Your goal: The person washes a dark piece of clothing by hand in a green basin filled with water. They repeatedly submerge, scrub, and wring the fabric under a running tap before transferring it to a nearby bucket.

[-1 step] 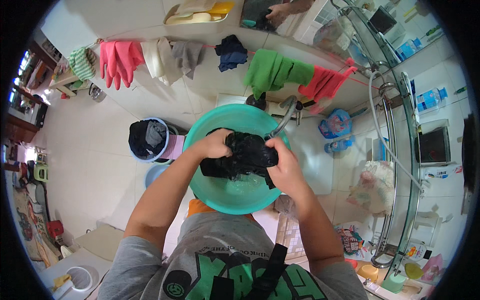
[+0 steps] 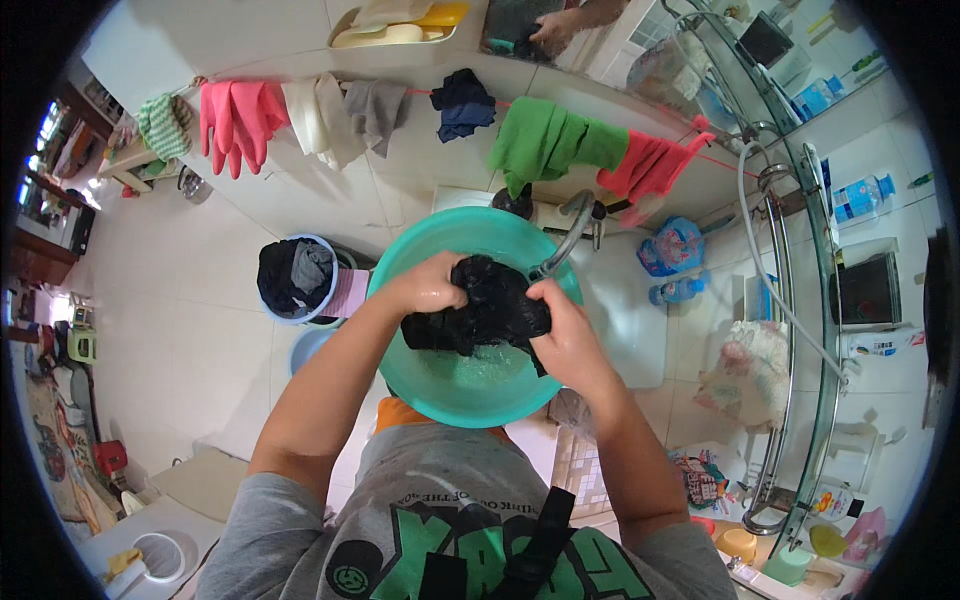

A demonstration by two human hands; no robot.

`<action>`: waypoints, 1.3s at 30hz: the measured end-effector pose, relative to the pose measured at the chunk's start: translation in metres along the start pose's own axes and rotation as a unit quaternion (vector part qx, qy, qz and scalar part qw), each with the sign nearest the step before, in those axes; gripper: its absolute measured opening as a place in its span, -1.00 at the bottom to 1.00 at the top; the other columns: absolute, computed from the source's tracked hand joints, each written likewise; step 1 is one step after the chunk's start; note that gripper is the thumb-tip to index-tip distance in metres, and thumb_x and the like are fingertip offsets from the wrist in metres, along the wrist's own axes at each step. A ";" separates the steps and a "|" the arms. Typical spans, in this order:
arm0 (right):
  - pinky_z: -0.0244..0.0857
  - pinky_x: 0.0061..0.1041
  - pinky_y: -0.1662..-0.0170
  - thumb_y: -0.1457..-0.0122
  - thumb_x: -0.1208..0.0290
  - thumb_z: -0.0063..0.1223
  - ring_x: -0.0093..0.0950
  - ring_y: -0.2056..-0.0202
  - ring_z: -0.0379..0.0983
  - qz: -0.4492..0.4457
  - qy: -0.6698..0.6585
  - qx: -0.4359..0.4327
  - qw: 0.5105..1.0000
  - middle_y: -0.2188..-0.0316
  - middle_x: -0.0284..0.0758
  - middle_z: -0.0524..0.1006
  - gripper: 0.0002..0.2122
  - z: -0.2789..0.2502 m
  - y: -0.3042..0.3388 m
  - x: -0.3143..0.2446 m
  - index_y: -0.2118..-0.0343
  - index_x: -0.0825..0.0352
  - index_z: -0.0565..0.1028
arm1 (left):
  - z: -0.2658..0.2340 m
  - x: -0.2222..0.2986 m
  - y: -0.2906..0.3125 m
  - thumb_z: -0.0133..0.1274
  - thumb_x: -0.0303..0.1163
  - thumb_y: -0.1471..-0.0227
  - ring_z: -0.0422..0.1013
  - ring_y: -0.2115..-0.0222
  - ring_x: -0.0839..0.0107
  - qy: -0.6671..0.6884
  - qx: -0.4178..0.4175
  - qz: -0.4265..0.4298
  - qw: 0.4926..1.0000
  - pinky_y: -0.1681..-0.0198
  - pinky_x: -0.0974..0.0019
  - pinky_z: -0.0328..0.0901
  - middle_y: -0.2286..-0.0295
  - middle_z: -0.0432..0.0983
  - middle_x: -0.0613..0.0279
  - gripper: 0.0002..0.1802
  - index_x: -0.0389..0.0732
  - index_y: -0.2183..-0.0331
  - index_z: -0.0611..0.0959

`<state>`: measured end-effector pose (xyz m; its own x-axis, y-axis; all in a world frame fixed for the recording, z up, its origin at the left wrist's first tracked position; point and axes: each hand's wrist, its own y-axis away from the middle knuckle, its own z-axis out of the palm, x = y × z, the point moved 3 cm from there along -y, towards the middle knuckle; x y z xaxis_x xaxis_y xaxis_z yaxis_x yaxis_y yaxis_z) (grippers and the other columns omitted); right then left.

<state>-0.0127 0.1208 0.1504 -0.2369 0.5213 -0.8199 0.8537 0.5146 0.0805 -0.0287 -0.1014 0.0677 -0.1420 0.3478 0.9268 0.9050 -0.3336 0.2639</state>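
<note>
A wet black garment (image 2: 485, 305) is bunched up over the green basin (image 2: 408, 385), its lower part reaching toward the shallow water (image 2: 470, 372). On its left side my left hand (image 2: 432, 285) is closed on the cloth, with the fingertips partly hidden in the folds. My right hand (image 2: 567, 330) pinches the right side of the same garment, thumb uppermost. Just beyond that hand, the curved metal faucet (image 2: 572, 235) reaches over the basin's right rim. Which kind of garment it is, I cannot tell.
Left of the basin stands a bucket (image 2: 330, 262) of dark clothes. Gloves (image 2: 240, 118) and cloths (image 2: 555, 140) hang on a line along the wall. The white sink (image 2: 630, 320) extends to the right, with a plastic bottle (image 2: 676, 291) beside it. A glass shelf (image 2: 825, 300) runs further right.
The black garment has shifted slightly and its folds are bunched differently. Both hands keep their hold, with only small movements.
</note>
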 end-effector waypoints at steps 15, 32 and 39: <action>0.34 -0.35 -0.01 0.01 0.44 0.29 -0.31 0.07 0.48 0.154 -0.147 0.020 0.977 0.09 -0.11 0.51 -0.43 0.043 0.007 0.120 -0.08 0.45 0.33 | 0.005 0.039 -0.012 0.21 -0.27 0.22 0.46 0.15 -0.14 -0.341 -0.040 -0.093 0.935 0.03 0.06 0.35 0.26 0.55 -0.24 -0.43 -0.38 0.13 0.55; 0.12 -0.08 -0.26 -0.18 0.07 0.06 0.06 -0.25 0.12 0.182 0.163 -0.011 0.970 -0.28 0.04 0.15 -0.33 0.116 -0.061 0.185 -0.33 0.08 0.15 | 0.062 -0.076 -0.043 0.34 -0.07 0.21 0.28 -0.10 -0.08 -0.348 0.170 -0.049 0.921 -0.10 -0.23 0.24 -0.18 0.19 -0.16 -0.15 0.19 -0.16 0.39; 0.49 -0.15 0.08 -0.28 -0.13 -0.14 -0.23 0.20 0.58 0.136 -0.817 -0.071 0.556 0.17 -0.21 0.61 -0.49 0.131 -0.091 0.205 0.07 0.28 0.53 | 0.081 -0.039 -0.034 0.12 -0.55 0.17 0.45 0.13 0.18 0.340 0.136 -0.080 0.927 0.04 0.15 0.39 0.15 0.49 0.05 -0.32 -0.14 -0.08 0.41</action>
<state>-0.0783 0.0917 -0.0993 0.7288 -0.6610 -0.1787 0.6820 0.6774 0.2757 -0.0217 -0.0328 0.0014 -0.4195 -0.2909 0.8599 0.9049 -0.0595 0.4214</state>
